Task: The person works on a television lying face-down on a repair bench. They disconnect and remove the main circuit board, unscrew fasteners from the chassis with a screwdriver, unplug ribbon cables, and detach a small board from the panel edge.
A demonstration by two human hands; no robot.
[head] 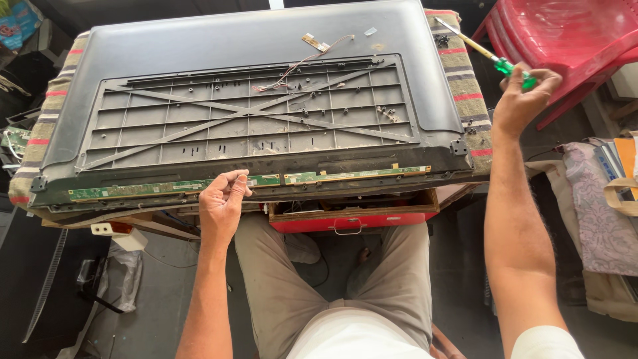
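Note:
A large flat television panel lies face down on a striped cloth, its grey ribbed back facing up. Two long green circuit strips run along its near edge. My left hand rests at that edge with fingers pinched together over the join between the strips. My right hand is raised off to the right of the panel, closed around a green-handled screwdriver whose shaft points up and left.
Loose wires and a small connector lie on the panel's back, with several small screws scattered about. A red drawer sits under the table edge. A red plastic chair stands at the right, and fabrics lie beyond my right arm.

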